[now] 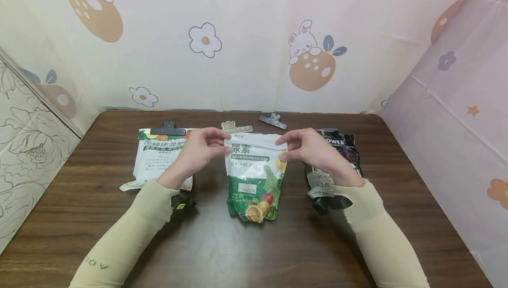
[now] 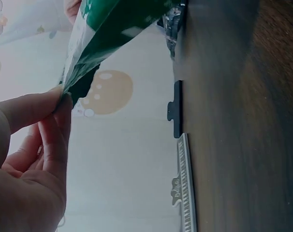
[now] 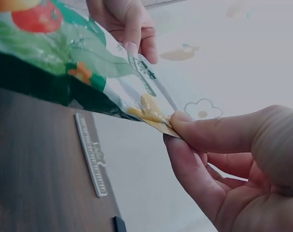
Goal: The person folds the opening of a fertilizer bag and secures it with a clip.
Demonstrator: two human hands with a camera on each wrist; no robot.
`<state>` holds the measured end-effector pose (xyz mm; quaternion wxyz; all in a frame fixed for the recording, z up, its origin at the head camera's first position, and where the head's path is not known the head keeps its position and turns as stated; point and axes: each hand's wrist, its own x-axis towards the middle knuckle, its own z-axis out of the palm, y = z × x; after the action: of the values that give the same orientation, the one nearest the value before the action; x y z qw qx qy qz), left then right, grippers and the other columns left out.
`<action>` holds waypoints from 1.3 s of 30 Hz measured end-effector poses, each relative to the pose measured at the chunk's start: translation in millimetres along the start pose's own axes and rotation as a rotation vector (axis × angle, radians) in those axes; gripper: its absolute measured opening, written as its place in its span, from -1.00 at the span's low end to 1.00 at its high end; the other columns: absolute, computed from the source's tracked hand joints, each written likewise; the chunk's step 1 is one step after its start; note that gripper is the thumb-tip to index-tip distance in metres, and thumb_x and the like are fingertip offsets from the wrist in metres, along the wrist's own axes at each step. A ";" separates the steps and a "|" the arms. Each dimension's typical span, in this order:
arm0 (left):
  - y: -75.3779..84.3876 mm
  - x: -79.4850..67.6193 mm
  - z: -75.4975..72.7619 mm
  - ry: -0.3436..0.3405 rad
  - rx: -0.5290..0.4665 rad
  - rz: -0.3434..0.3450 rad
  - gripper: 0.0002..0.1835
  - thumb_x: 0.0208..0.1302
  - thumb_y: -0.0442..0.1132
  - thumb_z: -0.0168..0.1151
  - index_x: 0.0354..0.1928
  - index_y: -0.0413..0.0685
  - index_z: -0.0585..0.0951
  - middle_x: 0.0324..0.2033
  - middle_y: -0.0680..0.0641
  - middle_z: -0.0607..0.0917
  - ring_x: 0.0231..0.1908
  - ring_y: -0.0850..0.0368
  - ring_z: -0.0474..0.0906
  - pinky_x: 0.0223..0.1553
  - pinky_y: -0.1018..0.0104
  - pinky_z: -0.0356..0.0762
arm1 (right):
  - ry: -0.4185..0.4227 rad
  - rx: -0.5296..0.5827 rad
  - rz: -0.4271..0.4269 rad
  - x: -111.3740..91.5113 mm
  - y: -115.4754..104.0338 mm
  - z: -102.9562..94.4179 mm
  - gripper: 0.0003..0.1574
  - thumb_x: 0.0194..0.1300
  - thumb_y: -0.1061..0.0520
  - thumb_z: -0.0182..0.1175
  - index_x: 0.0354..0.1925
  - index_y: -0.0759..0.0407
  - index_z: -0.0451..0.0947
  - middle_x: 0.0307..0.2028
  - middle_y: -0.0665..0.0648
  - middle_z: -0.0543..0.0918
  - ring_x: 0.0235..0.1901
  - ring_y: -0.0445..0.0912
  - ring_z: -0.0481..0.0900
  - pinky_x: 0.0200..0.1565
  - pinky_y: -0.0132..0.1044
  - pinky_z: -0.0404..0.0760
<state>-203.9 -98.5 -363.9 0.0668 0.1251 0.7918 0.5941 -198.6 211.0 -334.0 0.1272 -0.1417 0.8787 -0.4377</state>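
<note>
1. Green and white plastic made up the bag [image 1: 254,173], held upright at the middle of the brown table [image 1: 246,255], its printed front showing fruit and leaves; whether its base touched the wood could not be told.
2. At its upper left corner, the left hand [image 1: 201,147] pinched the edge between thumb and fingers.
3. At the opposite upper corner, the right hand [image 1: 311,147] pinched likewise, thumb near the yellow print.
4. Behind the bag lay a pale metal clip [image 1: 241,129] with a ruler-like edge and, to its right, a dark clip [image 1: 271,121].
5. Left of the bag was a white pouch [image 1: 152,164], a black clip [image 1: 168,130] across its top.
6. Opposite, a black pouch [image 1: 350,147] sat partly behind the right forearm.
</note>
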 end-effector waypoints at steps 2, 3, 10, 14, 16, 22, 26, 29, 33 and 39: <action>3.1 -1.8 -0.1 0.020 -0.015 0.024 -0.67 0.11 -0.34 0.49 -0.06 -0.16 0.68 -0.22 -0.11 0.74 -0.22 0.03 0.71 -0.14 0.20 0.64 | 0.019 -0.010 -0.003 -2.3 -3.0 -1.4 -0.52 0.06 0.17 0.53 -0.02 0.16 0.67 -0.37 0.15 0.60 -0.32 0.01 0.51 -0.34 -0.25 0.49; 4.2 -2.4 -0.2 0.030 -0.020 0.037 -0.68 0.11 -0.34 0.49 -0.06 -0.16 0.68 -0.23 -0.11 0.74 -0.23 0.03 0.71 -0.15 0.21 0.65 | 0.029 -0.012 -0.003 -3.3 -4.3 -1.9 -0.53 0.06 0.17 0.53 -0.02 0.15 0.67 -0.35 0.15 0.60 -0.30 0.02 0.51 -0.33 -0.24 0.49; 7.7 -5.3 -0.6 0.087 -0.077 0.123 -0.72 0.13 -0.37 0.49 -0.10 -0.23 0.70 -0.23 -0.12 0.76 -0.29 0.03 0.72 -0.19 0.26 0.66 | 0.112 -0.044 -0.117 -9.1 -10.4 -2.8 -0.62 0.14 0.19 0.48 -0.04 0.09 0.67 -0.31 0.13 0.62 -0.32 0.01 0.56 -0.36 -0.25 0.50; 6.9 -5.3 -0.5 0.124 -0.107 0.179 -0.76 0.11 -0.41 0.49 -0.16 -0.25 0.70 -0.23 -0.12 0.76 -0.32 0.05 0.71 -0.23 0.29 0.66 | 0.169 -0.010 -0.224 -9.6 -10.3 -1.2 -0.73 0.15 0.29 0.45 -0.17 0.14 0.62 -0.32 0.12 0.61 -0.38 0.00 0.57 -0.43 -0.27 0.51; 6.2 -4.7 -0.5 0.138 -0.126 0.211 -0.77 0.10 -0.44 0.48 -0.18 -0.26 0.68 -0.24 -0.11 0.75 -0.32 0.07 0.70 -0.24 0.31 0.66 | 0.199 0.013 -0.252 -9.8 -10.8 -0.6 -0.71 0.13 0.33 0.44 -0.24 0.18 0.53 -0.31 0.15 0.57 -0.40 0.00 0.54 -0.47 -0.28 0.49; 4.8 -3.9 -0.9 0.131 -0.200 0.288 -0.71 0.09 -0.58 0.42 -0.14 -0.30 0.60 -0.27 -0.14 0.74 -0.27 0.07 0.71 -0.19 0.25 0.66 | 0.221 0.064 -0.265 -9.3 -11.5 -0.5 -0.60 0.12 0.45 0.39 -0.21 0.24 0.38 -0.24 0.17 0.51 -0.42 -0.02 0.52 -0.49 -0.33 0.47; 3.5 -4.0 -2.8 0.102 -0.167 0.321 -0.79 0.10 -0.59 0.39 -0.22 -0.29 0.67 -0.27 -0.12 0.74 -0.27 0.07 0.70 -0.19 0.26 0.66 | 0.171 0.062 -0.311 -9.7 -9.2 -1.1 -0.72 0.19 0.48 0.31 -0.16 0.25 0.56 -0.22 0.15 0.58 -0.32 -0.01 0.60 -0.40 -0.30 0.58; 1.4 -2.9 -4.7 0.072 -0.145 0.360 -0.86 0.11 -0.60 0.37 -0.33 -0.28 0.71 -0.27 -0.11 0.72 -0.24 0.04 0.68 -0.17 0.27 0.65 | 0.143 0.034 -0.365 -10.0 -7.0 -2.6 -0.70 0.21 0.53 0.24 -0.22 0.20 0.69 -0.22 0.10 0.63 -0.22 -0.03 0.58 -0.30 -0.27 0.60; -1.6 -1.4 -7.2 0.026 -0.146 0.381 -0.87 0.14 -0.62 0.31 -0.37 -0.30 0.70 -0.22 -0.14 0.69 -0.16 0.00 0.64 -0.12 0.27 0.63 | 0.115 0.013 -0.397 -9.6 -5.7 -5.1 -0.58 0.20 0.59 0.17 -0.26 0.14 0.74 -0.21 0.04 0.65 -0.12 -0.05 0.54 -0.23 -0.23 0.59; -3.9 -0.5 -10.6 -0.081 -0.091 0.313 -0.88 0.20 -0.55 0.32 -0.29 -0.24 0.67 -0.12 -0.13 0.68 -0.11 -0.01 0.63 -0.08 0.24 0.61 | 0.086 0.014 -0.405 -8.8 -4.3 -6.7 -0.58 0.20 0.58 0.16 -0.28 0.14 0.76 -0.20 0.06 0.66 -0.12 -0.06 0.56 -0.26 -0.24 0.60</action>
<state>-206.6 -109.4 -364.6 0.0110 0.2675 0.7315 0.6271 -192.1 216.5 -325.8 -0.0004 -0.2959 0.8338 -0.4661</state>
